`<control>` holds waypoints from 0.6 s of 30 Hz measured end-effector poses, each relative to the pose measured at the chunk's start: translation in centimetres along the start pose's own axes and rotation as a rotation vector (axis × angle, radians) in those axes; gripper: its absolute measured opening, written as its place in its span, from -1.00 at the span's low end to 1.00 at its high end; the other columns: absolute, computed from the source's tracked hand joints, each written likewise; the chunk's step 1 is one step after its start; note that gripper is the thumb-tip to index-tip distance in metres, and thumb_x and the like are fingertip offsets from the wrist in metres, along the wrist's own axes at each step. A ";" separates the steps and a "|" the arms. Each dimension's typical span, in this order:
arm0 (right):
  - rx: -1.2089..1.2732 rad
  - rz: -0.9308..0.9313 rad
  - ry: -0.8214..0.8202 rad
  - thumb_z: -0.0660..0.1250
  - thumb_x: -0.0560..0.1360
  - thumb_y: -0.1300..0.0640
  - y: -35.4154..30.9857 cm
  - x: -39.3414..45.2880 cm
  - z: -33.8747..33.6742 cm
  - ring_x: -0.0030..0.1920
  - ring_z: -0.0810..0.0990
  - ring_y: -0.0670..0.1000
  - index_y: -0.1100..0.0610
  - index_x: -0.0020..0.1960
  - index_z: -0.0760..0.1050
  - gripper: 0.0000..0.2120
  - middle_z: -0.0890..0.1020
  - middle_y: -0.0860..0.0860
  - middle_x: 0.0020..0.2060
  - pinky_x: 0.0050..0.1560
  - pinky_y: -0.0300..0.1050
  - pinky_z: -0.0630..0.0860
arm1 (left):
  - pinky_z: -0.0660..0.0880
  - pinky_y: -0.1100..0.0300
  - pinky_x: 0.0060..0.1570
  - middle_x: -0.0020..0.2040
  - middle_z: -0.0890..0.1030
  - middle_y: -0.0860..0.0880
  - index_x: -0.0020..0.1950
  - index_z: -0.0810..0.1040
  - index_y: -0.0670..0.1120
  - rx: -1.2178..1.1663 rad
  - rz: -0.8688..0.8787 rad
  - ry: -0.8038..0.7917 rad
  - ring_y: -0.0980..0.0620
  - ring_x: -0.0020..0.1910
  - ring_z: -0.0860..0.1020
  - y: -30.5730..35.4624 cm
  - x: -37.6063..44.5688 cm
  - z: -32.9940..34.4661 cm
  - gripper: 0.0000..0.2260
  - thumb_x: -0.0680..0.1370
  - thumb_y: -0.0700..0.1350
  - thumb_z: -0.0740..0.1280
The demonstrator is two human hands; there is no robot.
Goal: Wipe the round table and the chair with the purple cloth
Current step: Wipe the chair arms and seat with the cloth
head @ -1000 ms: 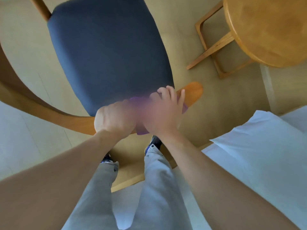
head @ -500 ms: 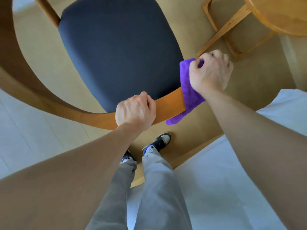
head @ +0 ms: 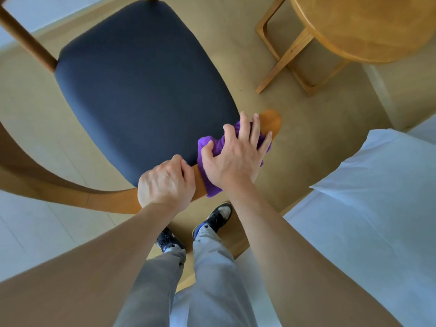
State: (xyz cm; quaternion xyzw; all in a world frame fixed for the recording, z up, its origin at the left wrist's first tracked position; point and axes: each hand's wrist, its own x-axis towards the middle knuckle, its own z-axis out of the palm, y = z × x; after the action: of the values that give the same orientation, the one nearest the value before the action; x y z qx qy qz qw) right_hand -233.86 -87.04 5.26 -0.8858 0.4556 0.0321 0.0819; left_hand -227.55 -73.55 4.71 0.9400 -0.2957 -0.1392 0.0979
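Purple cloth (head: 213,147) now lies bunched on the chair's curved wooden backrest rail (head: 113,199), near its rounded end, where half a second ago it hung off that end in a closed fist. The right hand (head: 236,154) has opened, fingers spread, pressing the cloth flat onto the rail. The left hand (head: 166,184) keeps its wrapped grip on the rail, now touching the cloth. The round worktop (head: 368,27) sits well apart, upper right.
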 end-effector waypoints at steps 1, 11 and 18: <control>-0.018 0.013 -0.003 0.18 0.44 -0.22 0.3 0.7 -0.1 0.61 0.13 0.19 0.01 0.21 0.58 -0.51 0.36 0.08 0.53 0.54 0.39 0.02 | 0.11 0.24 -0.46 -0.48 0.29 0.12 -0.32 0.27 -0.01 -0.002 0.003 0.013 0.14 -0.53 0.26 0.0 0.0 0.0 -0.65 0.64 0.04 0.00; 0.252 0.392 -0.092 0.20 0.50 -0.18 5.3 10.6 -2.0 0.09 0.57 0.09 0.00 0.02 0.62 -0.66 0.58 -0.02 0.04 -0.01 -0.01 0.53 | 0.07 0.29 -0.49 -0.53 0.27 0.12 -0.37 0.19 0.01 -0.034 0.015 0.039 0.13 -0.58 0.24 0.1 0.1 0.1 -0.65 0.62 0.02 0.00; 0.158 0.327 0.142 0.20 0.50 -0.20 2.5 3.6 -0.1 0.48 0.31 0.20 0.00 0.46 0.35 -0.42 0.32 0.11 0.52 0.39 0.18 0.38 | 0.06 0.29 -0.48 -0.52 0.27 0.11 -0.36 0.22 0.00 -0.029 0.016 0.022 0.13 -0.57 0.24 0.0 0.1 0.0 -0.65 0.63 0.01 0.05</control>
State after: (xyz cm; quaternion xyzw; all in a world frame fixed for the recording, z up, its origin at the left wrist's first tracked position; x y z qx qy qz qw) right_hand -233.79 -91.34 4.60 -0.7910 0.5990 -0.0533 0.1125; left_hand -227.51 -73.61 4.67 0.9376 -0.3001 -0.1323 0.1158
